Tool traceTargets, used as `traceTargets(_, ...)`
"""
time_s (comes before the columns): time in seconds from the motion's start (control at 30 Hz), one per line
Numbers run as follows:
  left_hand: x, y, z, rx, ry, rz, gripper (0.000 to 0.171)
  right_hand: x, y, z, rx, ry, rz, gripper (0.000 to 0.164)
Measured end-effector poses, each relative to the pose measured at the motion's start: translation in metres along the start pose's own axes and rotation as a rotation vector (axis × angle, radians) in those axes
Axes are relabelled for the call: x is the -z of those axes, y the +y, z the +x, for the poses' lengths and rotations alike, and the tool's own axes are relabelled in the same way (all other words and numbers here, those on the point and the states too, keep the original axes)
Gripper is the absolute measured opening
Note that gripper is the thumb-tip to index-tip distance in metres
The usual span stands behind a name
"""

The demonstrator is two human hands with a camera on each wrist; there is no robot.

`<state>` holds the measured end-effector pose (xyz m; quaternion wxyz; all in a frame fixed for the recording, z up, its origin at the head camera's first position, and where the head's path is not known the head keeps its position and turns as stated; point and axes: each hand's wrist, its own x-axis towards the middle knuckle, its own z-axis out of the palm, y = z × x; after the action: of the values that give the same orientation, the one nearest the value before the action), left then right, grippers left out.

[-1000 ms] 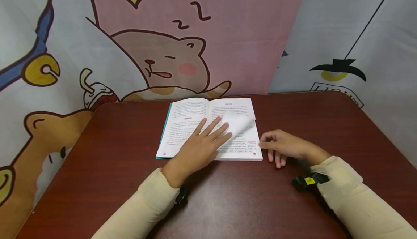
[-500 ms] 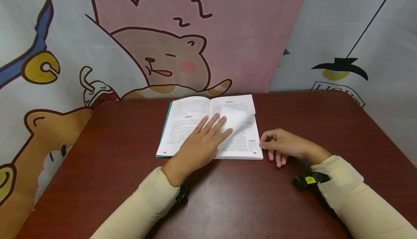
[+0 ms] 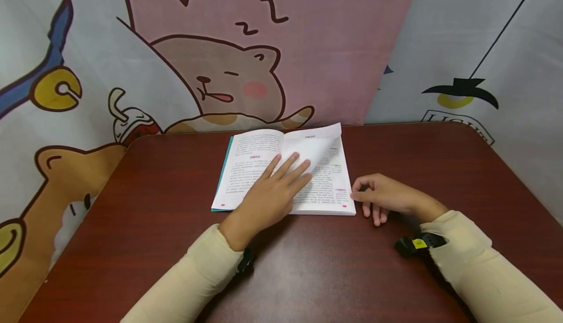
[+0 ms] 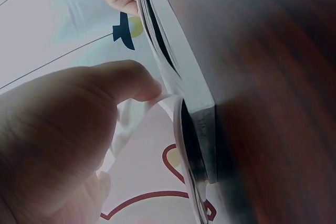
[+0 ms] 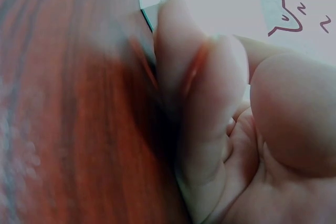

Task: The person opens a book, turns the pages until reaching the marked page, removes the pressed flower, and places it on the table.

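An open book (image 3: 325,191) with printed pages and a teal cover edge lies on the table. My left hand (image 3: 268,198) rests spread across its middle, fingers straight and pointing away over the right page. Under and beyond those fingers, a loose page (image 3: 318,142) is bent up and curls leftward, its far right corner raised. In the left wrist view, the thumb of the left hand (image 4: 68,119) touches the book's near page edges (image 4: 178,87). My right hand (image 3: 384,198) sits at the book's right edge, fingers loosely curled, thumb tip at or beside the edge; no grip is visible.
The dark red-brown table (image 3: 299,274) extends around the book on all sides. Close behind its far edge hangs a cartoon-printed cloth (image 3: 334,59). A black wrist device (image 3: 406,246) with a yellow label is strapped to the right forearm.
The loose page has lifted further and curled toward the far left, uncovering more of the page beneath. My left hand has shifted only slightly. The right hand stays in place.
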<state>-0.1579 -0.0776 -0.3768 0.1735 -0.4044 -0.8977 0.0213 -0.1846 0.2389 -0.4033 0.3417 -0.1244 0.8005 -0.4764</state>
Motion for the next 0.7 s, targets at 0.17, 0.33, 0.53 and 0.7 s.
traceTargets(0.17,-0.0004,0.0005,-0.0007,0.024,-0.014,-0.003,0.055,0.0002,0.0019,0.0004,0.004,-0.005,0.006,0.031)
traceTargets(0.33,-0.0010,0.0006,-0.0021,0.059,-0.044,0.026,0.056,0.0001,0.0024,0.0001,0.012,-0.011,0.007,0.032)
traceTargets(0.53,-0.0026,-0.0002,-0.0043,0.092,-0.058,-0.002,0.052,-0.0008,0.0004,-0.0006,0.010,-0.012,0.004,0.032)
traceTargets(0.7,-0.0019,-0.0001,-0.0055,0.141,-0.074,0.000,0.050,-0.0007,-0.0027,-0.0016,0.002,-0.004,-0.006,0.031)
